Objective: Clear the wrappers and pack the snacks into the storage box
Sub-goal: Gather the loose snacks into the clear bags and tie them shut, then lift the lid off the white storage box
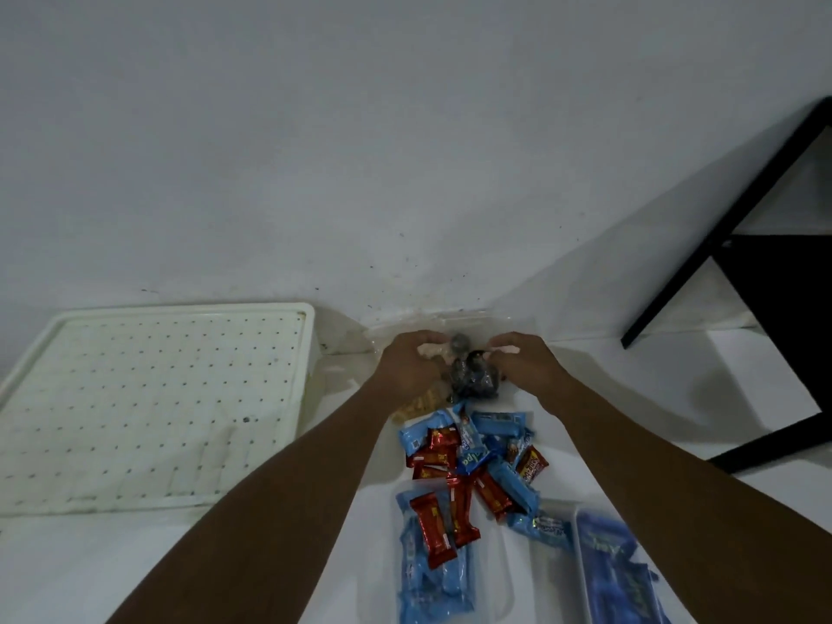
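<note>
Both my hands reach to the far wall and hold a clear plastic bag of dark round snacks (472,371) between them. My left hand (407,364) grips its left side, my right hand (524,360) its right side, fingers curled on the plastic. A pile of blue and red wrapped snack bars (477,457) lies on the white floor just below the hands. A clear storage box (454,560) in front holds blue packs and two red bars. A second clear container (617,565) at the right holds dark blue packs.
A cream perforated tray (148,407) lies upside down at the left against the wall. A black table frame (765,272) stands at the right. A clear plastic lid or sheet (450,319) rests by the wall behind the hands.
</note>
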Demonstrator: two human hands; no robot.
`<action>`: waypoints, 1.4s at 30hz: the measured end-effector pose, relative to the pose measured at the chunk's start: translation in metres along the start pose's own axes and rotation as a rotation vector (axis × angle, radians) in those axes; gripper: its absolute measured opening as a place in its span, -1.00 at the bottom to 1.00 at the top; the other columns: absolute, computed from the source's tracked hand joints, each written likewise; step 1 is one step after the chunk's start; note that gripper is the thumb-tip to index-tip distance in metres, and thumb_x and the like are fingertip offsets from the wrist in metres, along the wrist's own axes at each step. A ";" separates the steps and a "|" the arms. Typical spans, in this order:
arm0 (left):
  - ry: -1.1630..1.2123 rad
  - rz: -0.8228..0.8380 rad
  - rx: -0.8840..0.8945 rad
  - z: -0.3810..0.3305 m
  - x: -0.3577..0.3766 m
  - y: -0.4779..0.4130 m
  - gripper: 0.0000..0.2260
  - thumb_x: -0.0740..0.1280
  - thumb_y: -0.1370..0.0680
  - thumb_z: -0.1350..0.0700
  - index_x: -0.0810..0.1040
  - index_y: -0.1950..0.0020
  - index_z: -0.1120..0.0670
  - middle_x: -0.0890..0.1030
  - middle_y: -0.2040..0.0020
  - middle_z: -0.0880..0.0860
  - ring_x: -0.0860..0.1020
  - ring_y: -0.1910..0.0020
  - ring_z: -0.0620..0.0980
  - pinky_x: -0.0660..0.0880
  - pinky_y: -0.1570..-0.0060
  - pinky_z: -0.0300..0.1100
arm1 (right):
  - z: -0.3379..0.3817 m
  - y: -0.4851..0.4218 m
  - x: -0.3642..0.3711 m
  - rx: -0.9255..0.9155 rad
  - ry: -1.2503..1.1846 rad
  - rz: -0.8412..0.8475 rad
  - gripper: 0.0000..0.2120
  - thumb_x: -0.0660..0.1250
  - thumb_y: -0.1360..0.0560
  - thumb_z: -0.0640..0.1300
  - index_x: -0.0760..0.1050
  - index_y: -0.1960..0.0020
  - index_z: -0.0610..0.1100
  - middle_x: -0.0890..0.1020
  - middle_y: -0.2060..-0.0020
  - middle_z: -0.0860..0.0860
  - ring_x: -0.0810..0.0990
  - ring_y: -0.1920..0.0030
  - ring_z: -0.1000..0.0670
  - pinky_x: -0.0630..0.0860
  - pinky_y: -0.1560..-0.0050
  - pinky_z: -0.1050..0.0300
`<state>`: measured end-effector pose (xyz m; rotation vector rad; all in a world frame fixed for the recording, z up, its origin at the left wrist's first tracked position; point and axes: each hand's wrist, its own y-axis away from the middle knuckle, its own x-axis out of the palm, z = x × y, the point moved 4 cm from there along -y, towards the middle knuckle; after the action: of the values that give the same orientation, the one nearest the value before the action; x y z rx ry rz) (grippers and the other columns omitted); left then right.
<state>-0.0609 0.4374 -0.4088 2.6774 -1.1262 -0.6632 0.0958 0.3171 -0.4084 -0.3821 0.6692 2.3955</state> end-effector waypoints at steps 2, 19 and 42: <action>-0.045 0.013 0.006 -0.013 -0.014 0.019 -0.69 0.41 -0.50 0.21 0.62 -0.23 0.05 0.58 -0.24 0.07 0.63 -0.07 0.07 0.58 -0.07 -0.12 | 0.020 0.019 -0.004 -0.023 0.003 0.003 -0.82 0.38 -0.47 -0.19 0.60 -0.08 -0.09 0.62 -0.13 -0.09 0.58 -0.10 -0.07 0.52 -0.09 0.10; -0.058 -0.267 0.118 -0.027 -0.177 0.254 -0.66 0.46 -0.50 0.04 0.59 -0.27 -0.04 0.58 -0.21 0.03 0.58 -0.15 0.02 0.54 -0.01 -0.16 | 0.153 0.231 0.120 -0.398 0.113 0.229 -0.79 0.40 -0.49 -0.06 0.59 -0.11 -0.04 0.63 -0.03 0.00 0.60 -0.05 0.02 0.59 -0.13 0.02; -0.317 -0.415 -0.122 0.139 -0.358 0.271 -0.63 0.43 -0.44 -0.15 0.59 -0.22 -0.13 0.50 -0.37 -0.02 0.50 -0.30 0.00 0.39 -0.32 -0.08 | 0.127 0.187 0.269 -0.250 0.387 -0.093 -0.68 0.37 -0.43 0.12 0.53 -0.18 0.13 0.37 -0.40 -0.09 0.31 -0.44 -0.15 0.39 -0.35 -0.11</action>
<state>-0.5191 0.5045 -0.3272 2.7829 -0.5517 -1.2145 -0.2424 0.3893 -0.3462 -0.9784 0.5009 2.3405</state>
